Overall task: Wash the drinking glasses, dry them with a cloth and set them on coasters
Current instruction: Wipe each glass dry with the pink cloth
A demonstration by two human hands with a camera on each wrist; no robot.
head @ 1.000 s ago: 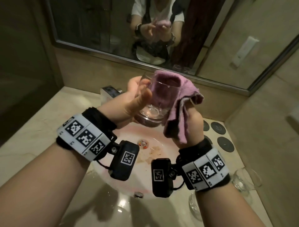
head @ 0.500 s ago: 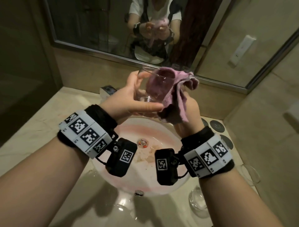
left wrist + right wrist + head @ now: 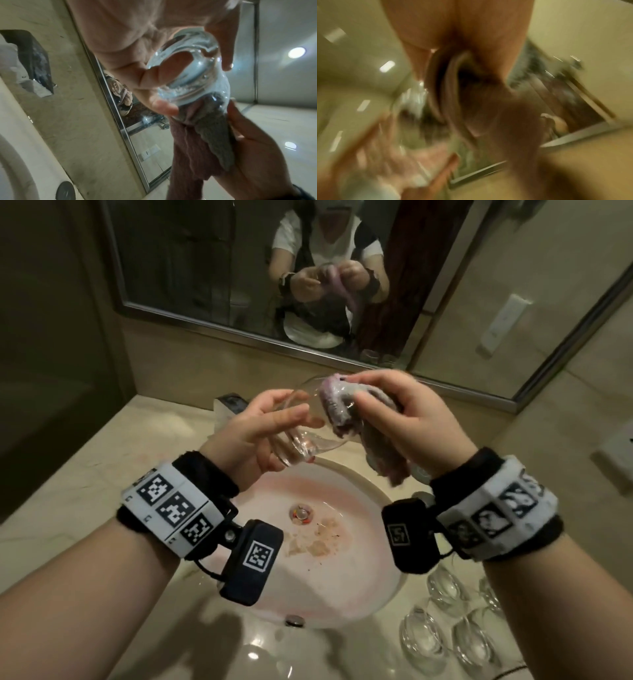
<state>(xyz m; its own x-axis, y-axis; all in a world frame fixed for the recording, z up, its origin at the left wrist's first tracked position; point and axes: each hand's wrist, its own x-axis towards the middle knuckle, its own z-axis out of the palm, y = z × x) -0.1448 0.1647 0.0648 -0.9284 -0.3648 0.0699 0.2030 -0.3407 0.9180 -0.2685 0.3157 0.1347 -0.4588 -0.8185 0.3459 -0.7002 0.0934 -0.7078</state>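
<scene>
Above the pink-stained sink (image 3: 359, 583), a drinking glass (image 3: 301, 436) is gripped at its base by the curled left hand (image 3: 253, 436). A pink cloth (image 3: 342, 412) is pinched by the right hand (image 3: 407, 422) and pressed into the mouth. Tilted before, the glass is now laid nearly sideways, mouth rightward; the cloth is bunched tighter.

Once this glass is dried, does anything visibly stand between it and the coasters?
The glass is in the left hand over the sink, with the cloth stuffed inside by the right hand. That right hand and wrist hide the coasters in the head view, so the path cannot be judged.
</scene>
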